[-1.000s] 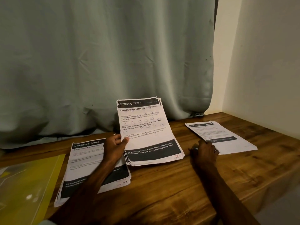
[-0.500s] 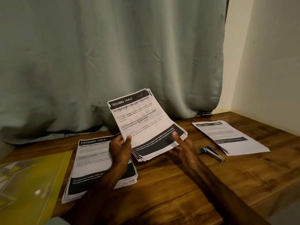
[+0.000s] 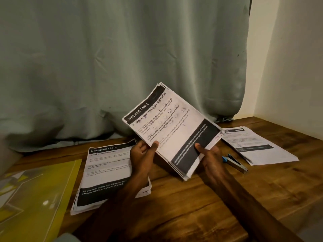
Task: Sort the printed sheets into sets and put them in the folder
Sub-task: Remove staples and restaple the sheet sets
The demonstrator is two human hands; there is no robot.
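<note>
I hold a stack of printed sheets (image 3: 172,126) headed "DRESSING TABLE" above the wooden table (image 3: 192,198), tilted so its top points up and right. My left hand (image 3: 142,156) grips its left edge with the thumb on the page. My right hand (image 3: 208,156) grips the bottom edge, thumb on the dark band. A second stack of sheets (image 3: 106,173) lies flat on the table under my left forearm. A third stack (image 3: 257,145) lies at the right. A yellow folder (image 3: 35,198) lies at the far left.
A blue and grey stapler (image 3: 235,163) lies on the table between my right hand and the right stack. A grey-green curtain (image 3: 122,58) hangs behind the table. A pale wall (image 3: 288,67) bounds the right side.
My right hand left the stapler on the table and took hold of the held stack's bottom edge. The stack has rotated clockwise and risen a little.
</note>
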